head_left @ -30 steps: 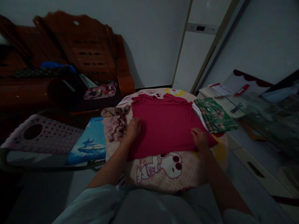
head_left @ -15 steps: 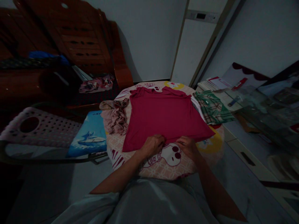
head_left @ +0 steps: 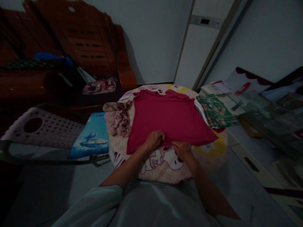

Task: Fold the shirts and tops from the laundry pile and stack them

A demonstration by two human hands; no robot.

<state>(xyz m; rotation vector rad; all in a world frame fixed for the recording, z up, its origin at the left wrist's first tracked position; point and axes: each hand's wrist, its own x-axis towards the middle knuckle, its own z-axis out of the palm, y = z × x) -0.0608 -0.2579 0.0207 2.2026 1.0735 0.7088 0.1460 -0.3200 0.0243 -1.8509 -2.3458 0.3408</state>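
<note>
A dark pink shirt (head_left: 165, 116) lies spread out on a round table with a patterned tablecloth (head_left: 163, 175), its neck at the far side and its hem towards me. My left hand (head_left: 154, 140) rests on the shirt just above the hem, its fingers curled; whatever is between them is hidden. My right hand (head_left: 183, 150) pinches the hem near its middle, thumb and fingers together. Cartoon dog figures are printed on the cloth below the hem.
Crumpled pinkish clothes (head_left: 117, 123) lie at the table's left edge, folded green plaid clothing (head_left: 215, 110) at its right. A chair (head_left: 44, 129) with a blue cushion (head_left: 91, 135) stands left. A wooden sofa (head_left: 87, 44) is behind; a cabinet (head_left: 251, 164) stands right.
My left hand has moved slightly up onto the shirt, away from the hem edge. My right hand has shifted left along the hem, closer to the left.
</note>
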